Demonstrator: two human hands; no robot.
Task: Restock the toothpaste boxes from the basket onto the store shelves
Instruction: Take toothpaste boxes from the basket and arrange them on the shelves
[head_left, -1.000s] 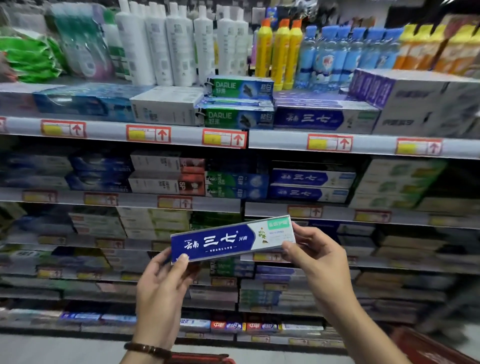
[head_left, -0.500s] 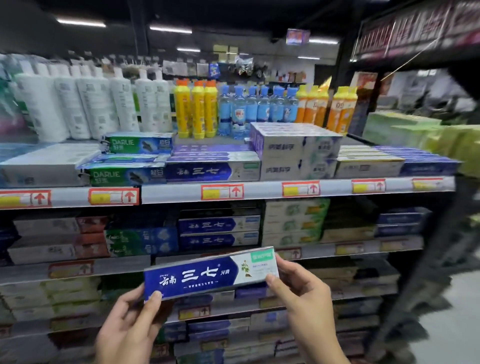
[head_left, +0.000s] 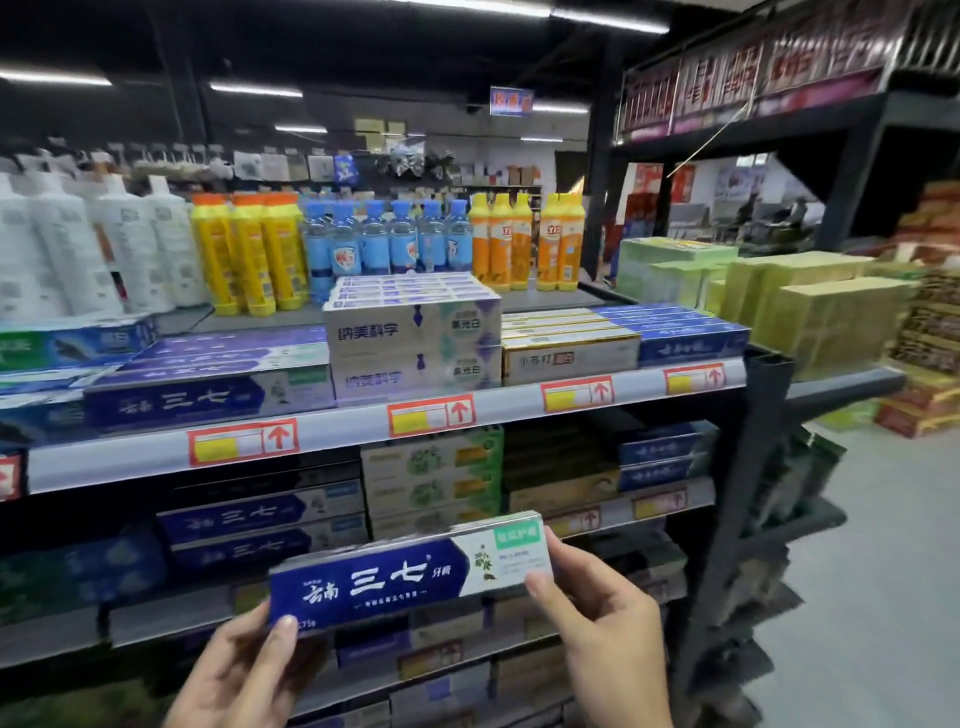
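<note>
Grey-railed dark metal shelving (head_left: 337, 431) runs across the view from 9 o'clock to 3 o'clock, its tiers packed with flat toothpaste cartons. On the top tier, at 10 o'clock from centre, lies a row of blue-and-white cartons with white characters (head_left: 208, 400). Just beside it, at 12 o'clock, sits a two-high stack of pale lilac-white cartons (head_left: 415, 343). Behind these stand upright yellow plastic bottles (head_left: 249, 254) and pale blue plastic bottles (head_left: 384, 244).

The long blue-and-white cardboard toothpaste box (head_left: 405, 577) hangs in the air at 6 o'clock, in front of the lower tiers and touching no shelf. Its printed face is toward the camera and its right end is tilted slightly higher.

The left hand (head_left: 244, 675), at 7 o'clock, grips the blue end, thumb pressed on the lower front corner; its other fingers are hidden behind the box. The right hand (head_left: 608, 634), at 5 o'clock, pinches the white end between thumb and curled fingers. The hands are apart, one at each end of the box.
</note>
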